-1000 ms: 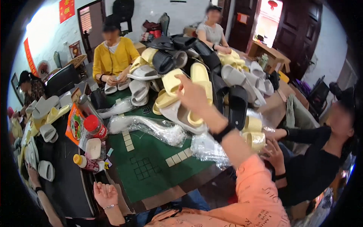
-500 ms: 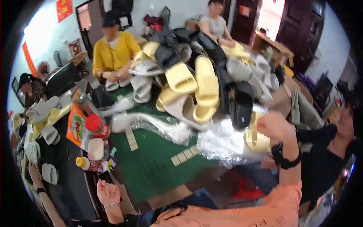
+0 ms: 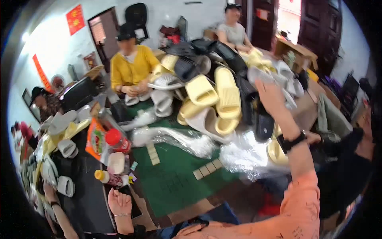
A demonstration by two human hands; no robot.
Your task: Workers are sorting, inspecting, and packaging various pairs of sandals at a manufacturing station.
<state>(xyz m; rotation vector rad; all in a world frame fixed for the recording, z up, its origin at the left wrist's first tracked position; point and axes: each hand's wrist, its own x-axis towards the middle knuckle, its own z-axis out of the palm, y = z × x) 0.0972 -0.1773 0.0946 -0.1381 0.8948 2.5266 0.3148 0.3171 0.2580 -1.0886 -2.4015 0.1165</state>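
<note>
The green-topped surface [image 3: 159, 183] carries a loose pile of slippers [image 3: 189, 71] toward its far side. Because the pile leans on itself, a slipper would probably come away best if lifted from the top rather than pulled from underneath. Clear plastic wrap [image 3: 175, 141] lies in front; keeping the wrist above it should avoid snags.

On the pile's right side, the grey slipper [image 3: 260, 72] appears to run from far left to near right, strap end away from the person. The black slipper [image 3: 265, 128] just below lies lengthwise toward the person, heel end nearest. The yellow slipper [image 3: 228, 89] to its left also has its long axis running away from the person.

The right hand [image 3: 272, 99] is stretched flat over these, with nothing seen in it; I cannot tell whether it touches them. The left hand [image 3: 119, 202] is curled narrow, nothing visibly held.
</note>
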